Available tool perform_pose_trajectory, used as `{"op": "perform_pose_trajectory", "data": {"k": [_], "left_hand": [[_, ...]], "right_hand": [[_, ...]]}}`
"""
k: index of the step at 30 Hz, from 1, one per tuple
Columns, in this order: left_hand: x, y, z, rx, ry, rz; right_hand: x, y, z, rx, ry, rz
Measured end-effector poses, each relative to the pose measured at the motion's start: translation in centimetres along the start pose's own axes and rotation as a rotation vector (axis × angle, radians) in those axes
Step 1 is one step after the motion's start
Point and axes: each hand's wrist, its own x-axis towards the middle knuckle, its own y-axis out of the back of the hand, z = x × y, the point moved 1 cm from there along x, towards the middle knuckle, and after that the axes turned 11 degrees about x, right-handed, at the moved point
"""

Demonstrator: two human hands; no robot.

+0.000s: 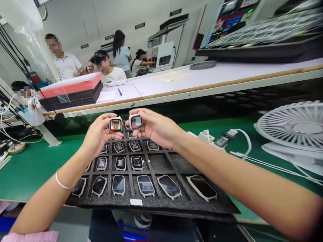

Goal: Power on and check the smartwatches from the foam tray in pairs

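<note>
L hand (97,134) pinches 1 lit watch (115,124), R hand (156,127) a 2nd lit watch (136,122), above black foam tray (176,205) on green table (37,164), pockets mostly holding dark-screened watches (118,185).

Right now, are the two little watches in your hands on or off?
On. The left watch and right watch, pinched in the left hand and right hand, both show bright coloured screens.

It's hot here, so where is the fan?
The fan sits far right in the head view on the green bench, right of the tray, white cables beside it.
</note>
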Motion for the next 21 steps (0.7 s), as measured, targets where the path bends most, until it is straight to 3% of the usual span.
{"op": "perform_pose_trajectory", "data": {"k": [5, 9, 14, 21], "left_hand": [[1.5, 0.0, 6.0, 0.026, -0.244, -0.026], [3.0, 0.2, 8.7, 0.009, -0.403, 0.048], [4.7, 0.9, 9.9, 0.004, -0.512, 0.093], [5.7, 1.1, 9.6, 0.005, -0.538, 0.093]], "right_hand": [[2.3, -4.3, -5.4, -0.076, 0.172, -0.067], [4.3, -6.9, -8.1, -0.105, 0.281, -0.121], [6.1, -7.8, -9.4, -0.128, 0.336, -0.217], [7.0, -7.0, -9.8, -0.254, 0.4, -0.309]]}}
